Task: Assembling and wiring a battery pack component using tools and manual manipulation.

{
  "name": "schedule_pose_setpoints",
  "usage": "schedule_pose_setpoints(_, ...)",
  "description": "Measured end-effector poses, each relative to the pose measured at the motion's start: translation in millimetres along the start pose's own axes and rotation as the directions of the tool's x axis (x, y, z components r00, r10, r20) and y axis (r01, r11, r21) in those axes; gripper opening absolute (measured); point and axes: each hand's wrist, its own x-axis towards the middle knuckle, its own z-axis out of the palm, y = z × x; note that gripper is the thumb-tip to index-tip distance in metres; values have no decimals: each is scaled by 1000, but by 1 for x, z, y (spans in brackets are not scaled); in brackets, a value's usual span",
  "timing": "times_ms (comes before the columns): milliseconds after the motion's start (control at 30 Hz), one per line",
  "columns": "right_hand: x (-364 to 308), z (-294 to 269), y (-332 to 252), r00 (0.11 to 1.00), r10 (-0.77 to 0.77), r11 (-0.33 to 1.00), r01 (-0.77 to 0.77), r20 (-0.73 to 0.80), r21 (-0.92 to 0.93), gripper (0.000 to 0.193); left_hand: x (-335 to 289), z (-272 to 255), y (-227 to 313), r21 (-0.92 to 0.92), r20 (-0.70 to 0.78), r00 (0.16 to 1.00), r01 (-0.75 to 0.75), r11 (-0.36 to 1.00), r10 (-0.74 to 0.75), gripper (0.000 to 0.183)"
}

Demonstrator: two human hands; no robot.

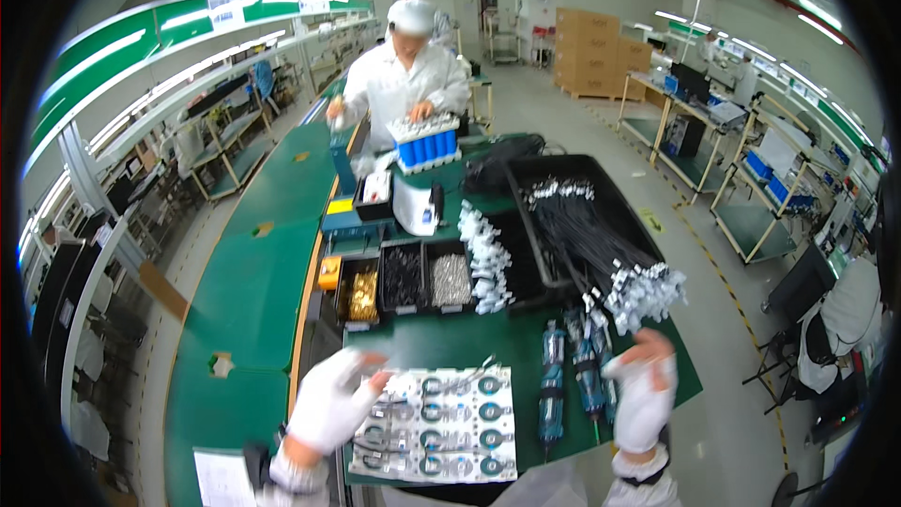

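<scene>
White-gloved left hand (330,404) rests open on the pale fixture tray (441,424) (steadying it, by the look). Right hand (642,385), raised beside blue cylindrical parts (572,385), grip unclear. 3 small bins (404,280) stand behind.

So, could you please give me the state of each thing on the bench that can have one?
Left hand: gloved, open, fingertips at the parts tray edge.
Right hand: gloved, raised, holding nothing visible.
Parts tray: flat, filled with ring parts.
Blue cylinders: lying down, side by side.
Three small bins: open, filled.
Black tray: holds black cables.
</scene>
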Motion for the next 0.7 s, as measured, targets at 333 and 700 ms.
schedule_pose_setpoints(333,-49,33,34,795,362,554,236,487,-798,45,143,159,3,515,310,951,-170,840,2,42)
schedule_pose_setpoints(700,-74,44,7,686,340,380,525,643,-762,16,176,231,-28,691,318,944,-293,660,87,17)
